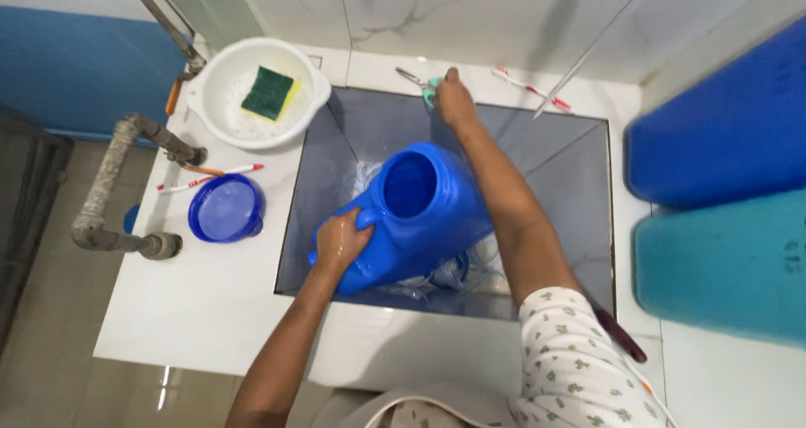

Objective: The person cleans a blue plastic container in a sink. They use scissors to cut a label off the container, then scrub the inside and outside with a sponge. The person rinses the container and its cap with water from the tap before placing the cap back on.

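Note:
A big blue plastic can [424, 214] with a wide open mouth lies tilted inside the deep grey sink [554, 168]. My left hand [340, 241] grips its handle at the lower left side. My right hand [454, 99] stretches over the can to the sink's far rim, with its fingers on a pair of teal-handled scissors [424, 84]. Whether they are gripped I cannot tell. Under the can lie clear plastic pieces and water.
A white bowl [217, 75] with a green-yellow sponge [269, 94] sits at the back left. A blue lid [225, 208] and a red-white toothbrush [210, 178] lie on the white counter. Another toothbrush [529, 88] lies behind the sink. Grey pipes stand left, blue and teal containers right.

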